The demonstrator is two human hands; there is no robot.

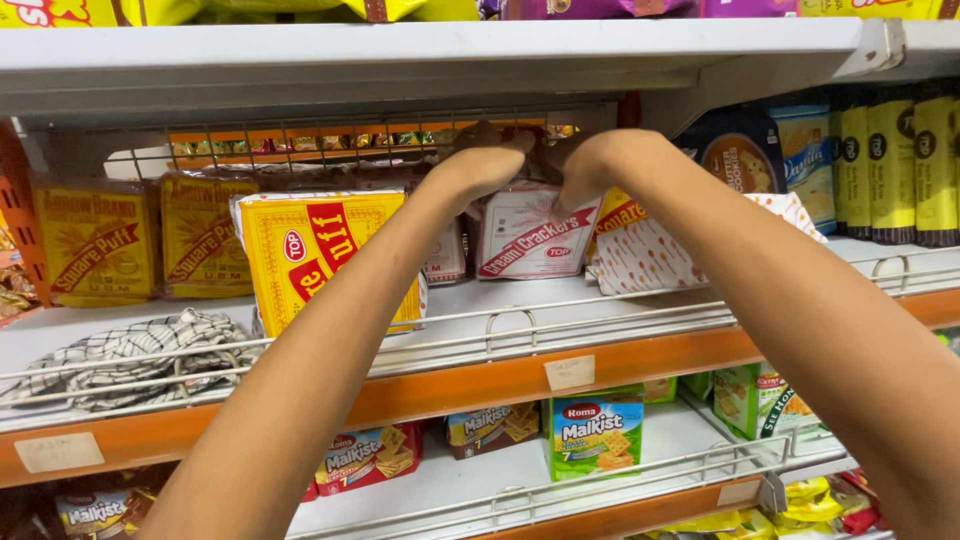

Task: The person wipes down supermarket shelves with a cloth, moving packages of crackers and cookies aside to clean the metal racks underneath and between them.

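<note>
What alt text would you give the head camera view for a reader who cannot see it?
Both bare hands, left hand and right hand, reach deep into a shop shelf and grip the top of a white cracker packet. Yellow packets stand to its left, and a checked cloth lies behind the shelf's wire rail.

Your bare hands, left (pixel 487 155) and right (pixel 590 165), close on a white cracker pack (pixel 525 240) of thin, glossy plastic film at upper centre. Beside it, a yellow pack (pixel 310 250) carries the same shiny, creased wrap. The shelf (pixel 560 300) before you is smooth painted metal, matt white, fronted by a thin wire rail (pixel 500 330). At left lies a checked cloth (pixel 130 355), soft and rumpled. Lower centre, a green box (pixel 597 435) looks like printed cardboard.
</note>
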